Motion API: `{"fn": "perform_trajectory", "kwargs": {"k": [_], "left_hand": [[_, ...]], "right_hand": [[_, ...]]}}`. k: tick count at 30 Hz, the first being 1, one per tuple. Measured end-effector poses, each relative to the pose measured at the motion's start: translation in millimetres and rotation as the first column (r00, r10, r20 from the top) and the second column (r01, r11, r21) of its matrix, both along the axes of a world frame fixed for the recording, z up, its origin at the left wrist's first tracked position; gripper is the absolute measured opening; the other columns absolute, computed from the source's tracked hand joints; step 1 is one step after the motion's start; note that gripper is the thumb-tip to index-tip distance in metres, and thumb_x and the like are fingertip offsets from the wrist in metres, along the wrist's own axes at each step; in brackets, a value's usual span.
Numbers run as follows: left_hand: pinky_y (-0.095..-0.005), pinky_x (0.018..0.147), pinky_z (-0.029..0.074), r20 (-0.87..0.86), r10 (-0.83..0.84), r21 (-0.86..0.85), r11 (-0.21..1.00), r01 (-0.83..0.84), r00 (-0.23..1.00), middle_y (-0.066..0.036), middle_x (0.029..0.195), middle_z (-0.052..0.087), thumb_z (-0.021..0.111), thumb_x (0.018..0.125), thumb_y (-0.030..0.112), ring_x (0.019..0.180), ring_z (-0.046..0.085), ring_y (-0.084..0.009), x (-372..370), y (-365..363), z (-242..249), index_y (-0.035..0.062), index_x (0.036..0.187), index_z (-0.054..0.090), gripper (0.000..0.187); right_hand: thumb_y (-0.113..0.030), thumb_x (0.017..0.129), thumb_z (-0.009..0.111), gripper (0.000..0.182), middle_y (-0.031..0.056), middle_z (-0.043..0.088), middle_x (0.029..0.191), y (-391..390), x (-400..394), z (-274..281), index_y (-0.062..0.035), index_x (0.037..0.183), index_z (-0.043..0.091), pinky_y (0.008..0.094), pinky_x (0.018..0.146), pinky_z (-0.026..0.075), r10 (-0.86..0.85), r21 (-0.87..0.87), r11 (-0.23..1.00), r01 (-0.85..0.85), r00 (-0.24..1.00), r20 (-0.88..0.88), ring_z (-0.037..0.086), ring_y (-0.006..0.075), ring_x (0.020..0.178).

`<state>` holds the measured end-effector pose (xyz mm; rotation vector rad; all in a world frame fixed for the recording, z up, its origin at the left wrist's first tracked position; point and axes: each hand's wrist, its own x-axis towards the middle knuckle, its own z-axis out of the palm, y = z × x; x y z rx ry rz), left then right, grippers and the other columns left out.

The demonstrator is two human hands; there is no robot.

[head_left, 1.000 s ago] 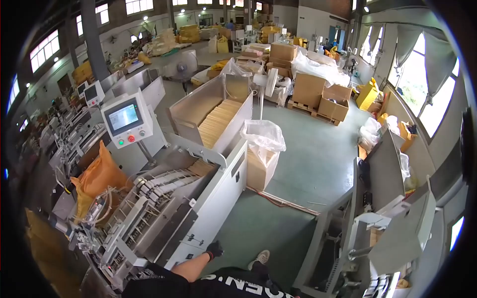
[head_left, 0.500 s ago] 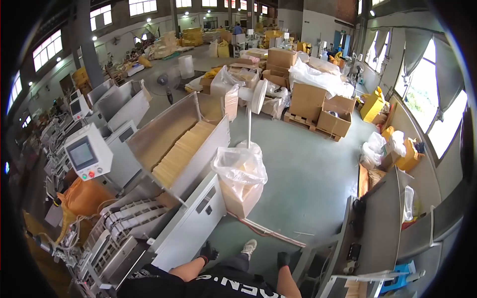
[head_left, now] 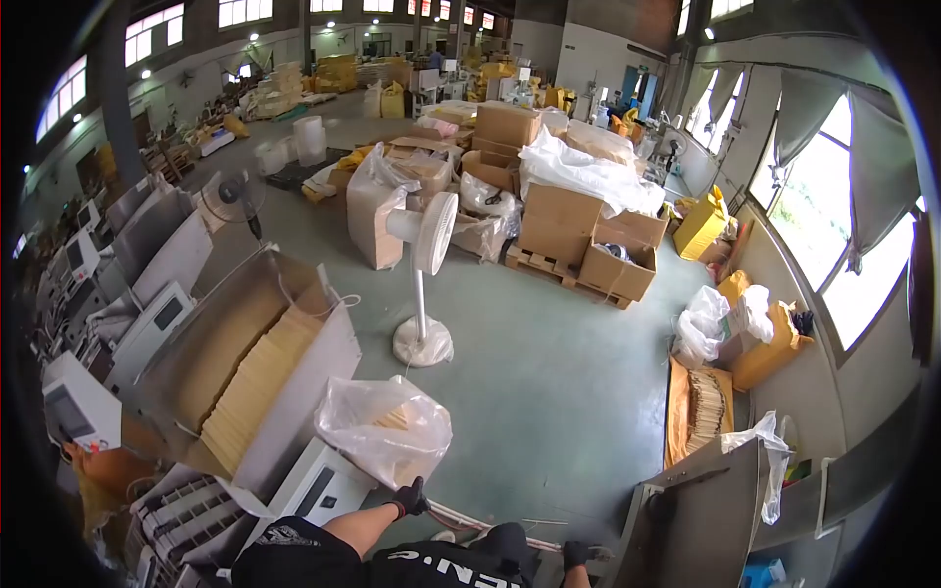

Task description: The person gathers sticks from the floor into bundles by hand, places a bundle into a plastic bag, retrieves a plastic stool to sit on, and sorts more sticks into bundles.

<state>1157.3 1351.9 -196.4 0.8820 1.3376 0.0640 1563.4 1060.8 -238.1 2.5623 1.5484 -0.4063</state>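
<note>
My left hand [head_left: 412, 498], in a black glove, is held out at the front lower edge of a plastic-lined carton [head_left: 385, 431]. Its fingers stand apart, and nothing shows in them. Clear plastic spreads over the carton's top, with tan pieces visible inside. Low at my right side hangs my right hand [head_left: 577, 555], also black-gloved; its fingers blend into one dark shape. Left of the carton, a metal hopper [head_left: 328, 338] holds a long row of tan paper-like pieces [head_left: 260, 387] above a machine cabinet [head_left: 319, 495].
A white pedestal fan [head_left: 423, 269] stands beyond the carton. Large cardboard boxes [head_left: 559, 220] sit on a pallet farther back. A grey metal panel [head_left: 711, 510] rises at my right. White pipes [head_left: 500, 529] cross the floor in front of me. Bags and an open carton [head_left: 701, 412] line the window wall.
I have moved forward and the view has swung. The plastic-lined carton, hopper and fan now appear farther left, and the fan's base has come into sight. My left hand now overlaps the carton's lower edge.
</note>
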Motion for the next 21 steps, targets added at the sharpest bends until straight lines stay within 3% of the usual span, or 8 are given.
{"fn": "perform_trajectory", "kwargs": {"k": [4,6,12,14,16,19,20,21], "left_hand": [[-0.0301,0.056,0.051,0.030,-0.039,0.090,0.995,0.037,0.999,-0.011,0.065,0.064,0.016,0.084,0.066,0.055,0.060,-0.0188,91.6,69.7,28.4,-0.0007,0.066,0.064,0.084],[-0.0309,0.055,0.052,0.047,0.060,0.049,0.997,-0.062,0.997,-0.012,0.065,0.064,0.017,0.083,0.067,0.055,0.060,-0.0203,131.3,97.6,17.8,-0.0006,0.063,0.061,0.084],[-0.0325,0.051,0.052,-0.003,0.245,-0.074,0.967,-0.245,0.969,-0.015,0.062,0.062,0.018,0.082,0.068,0.054,0.060,-0.0222,215.1,146.5,0.2,-0.0017,0.060,0.059,0.084],[-0.0378,0.053,0.051,-0.068,0.202,-0.018,0.979,-0.204,0.977,-0.019,0.065,0.061,0.019,0.081,0.069,0.057,0.061,-0.0275,243.2,162.0,3.8,-0.0049,0.067,0.059,0.086],[-0.0404,0.056,0.051,-0.089,0.243,-0.048,0.968,-0.248,0.966,-0.021,0.069,0.062,0.019,0.081,0.070,0.059,0.061,-0.0308,278.4,186.9,17.8,-0.0061,0.072,0.059,0.086],[-0.0437,0.058,0.050,-0.107,0.210,-0.070,0.973,-0.218,0.972,-0.025,0.083,0.063,0.017,0.077,0.075,0.064,0.061,-0.0362,331.2,229.0,37.0,-0.0088,0.082,0.057,0.093],[-0.0384,0.051,0.051,-0.101,0.105,-0.201,0.972,-0.124,0.989,-0.024,0.077,0.063,0.016,0.075,0.077,0.057,0.061,-0.0325,330.9,263.0,-41.8,-0.0081,0.076,0.057,0.094],[-0.0336,0.044,0.050,-0.126,0.168,-0.027,0.985,-0.173,0.978,-0.022,0.070,0.063,0.016,0.073,0.079,0.049,0.060,-0.0288,354.0,265.7,4.2,-0.0058,0.069,0.055,0.093]], "right_hand": [[-0.020,0.073,0.053,0.017,0.0155,0.063,0.083,25.9,19.5,-27.0,-0.0119,0.075,0.067,0.0433,0.069,0.048,-0.106,-0.045,0.993,0.105,0.994,-0.023,0.061,0.0310,0.078],[-0.026,0.079,0.051,0.024,0.0162,0.061,0.098,47.8,32.3,-44.5,-0.0120,0.093,0.066,0.0396,0.076,0.048,-0.121,-0.402,0.912,0.086,0.991,-0.061,0.059,0.0325,0.093],[-0.021,0.077,0.051,0.020,0.0153,0.063,0.091,122.0,183.6,-154.2,-0.0126,0.088,0.065,0.0403,0.073,0.048,-0.278,-0.255,0.944,0.208,0.918,-0.283,0.062,0.0283,0.085],[-0.015,0.066,0.065,0.008,0.0146,0.062,0.071,183.3,222.7,-27.7,-0.0108,0.073,0.065,0.0394,0.062,0.048,-0.128,-0.060,0.991,0.123,0.988,-0.087,0.061,0.0322,0.071],[-0.014,0.068,0.050,0.018,0.0153,0.059,0.060,232.7,254.5,13.8,0.0000,0.063,0.061,0.0365,0.053,0.043,-0.508,0.127,0.422,0.897,0.350,-0.787,0.057,0.0248,0.054],[-0.012,0.069,0.047,0.019,0.0113,0.057,0.059,285.0,300.5,23.5,0.0038,0.067,0.059,0.0327,0.050,0.039,-0.452,0.198,0.337,0.920,0.343,-0.824,0.052,0.0173,0.052],[-0.010,0.068,0.052,0.018,0.0114,0.060,0.065,296.9,310.0,25.7,0.0044,0.073,0.061,0.0324,0.054,0.042,-0.418,0.200,0.346,0.917,0.342,-0.842,0.054,0.0170,0.059],[-0.011,0.068,0.055,0.021,0.0124,0.062,0.072,310.7,312.1,32.4,0.0050,0.081,0.062,0.0321,0.062,0.045,-0.462,0.232,0.311,0.922,0.359,-0.811,0.056,0.0186,0.069]]}}
